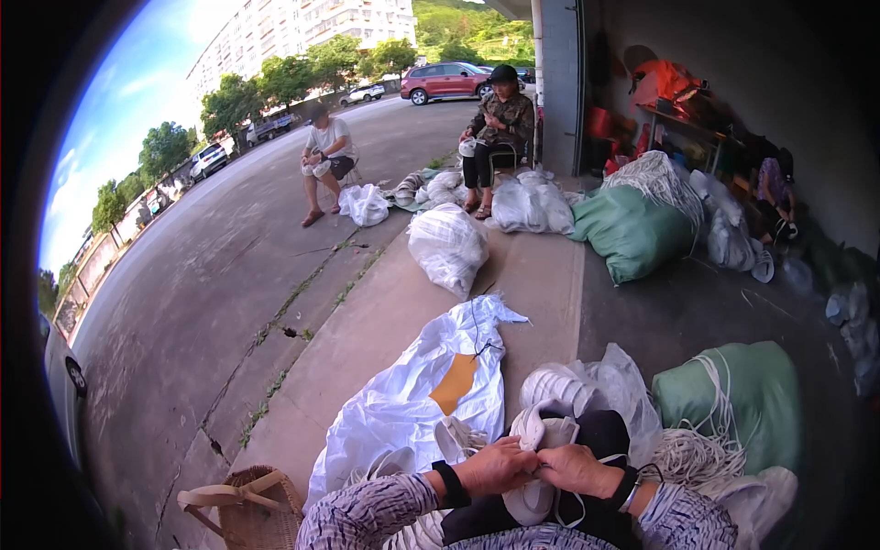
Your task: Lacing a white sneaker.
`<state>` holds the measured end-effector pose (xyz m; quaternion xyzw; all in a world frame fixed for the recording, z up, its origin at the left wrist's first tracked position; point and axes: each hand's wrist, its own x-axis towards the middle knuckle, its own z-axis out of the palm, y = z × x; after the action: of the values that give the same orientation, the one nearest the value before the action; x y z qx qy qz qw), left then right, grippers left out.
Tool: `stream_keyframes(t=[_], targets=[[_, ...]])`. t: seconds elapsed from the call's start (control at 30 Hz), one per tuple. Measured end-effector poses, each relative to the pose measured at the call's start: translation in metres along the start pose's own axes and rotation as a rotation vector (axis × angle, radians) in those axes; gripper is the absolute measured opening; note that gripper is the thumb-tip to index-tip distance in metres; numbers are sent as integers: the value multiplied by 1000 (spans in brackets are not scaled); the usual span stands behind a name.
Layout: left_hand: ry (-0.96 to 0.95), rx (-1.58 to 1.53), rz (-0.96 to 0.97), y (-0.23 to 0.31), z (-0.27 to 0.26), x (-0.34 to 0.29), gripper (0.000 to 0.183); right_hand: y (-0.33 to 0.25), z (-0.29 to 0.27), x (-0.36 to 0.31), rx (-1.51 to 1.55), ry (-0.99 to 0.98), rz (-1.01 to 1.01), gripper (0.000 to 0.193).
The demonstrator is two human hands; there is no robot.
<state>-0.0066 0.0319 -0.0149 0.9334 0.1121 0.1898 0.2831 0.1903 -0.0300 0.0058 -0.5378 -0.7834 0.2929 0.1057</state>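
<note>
A white shoe (543, 427) rests on my dark-clad lap. My left hand (498, 466) and my right hand (576, 470) meet over its middle, fingertips pinched together on a thin white shoelace (581, 511). A loose stretch of the lace hangs below my right hand. My fingers cover the exact spot where the lace meets the shoe. Just beyond my lap sits a stack of white shoes (561, 389), beside a clear plastic bag (627, 394). To the right lies a heap of white laces (704, 455).
A wicker basket (240, 521) stands at lower left, beside a spread white sack (367, 423). Green sacks (770, 403) are on the right. Farther off are a filled white bag (447, 246) and two seated people, one in a white shirt (332, 137), one in a patterned jacket (510, 117).
</note>
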Motion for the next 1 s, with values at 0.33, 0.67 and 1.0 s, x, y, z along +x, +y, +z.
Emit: stream_keyframes(t=[0.33,0.67,1.0], targets=[[230,-7,-202,23,-16,36,36,1,-99,-15,-306,628,-92,9],[462,-790,-449,45,9,61,26,11,-80,-13,856,459,300,24],[459,-720,-484,50,9,74,25,14,-46,-1,1574,264,98,26]])
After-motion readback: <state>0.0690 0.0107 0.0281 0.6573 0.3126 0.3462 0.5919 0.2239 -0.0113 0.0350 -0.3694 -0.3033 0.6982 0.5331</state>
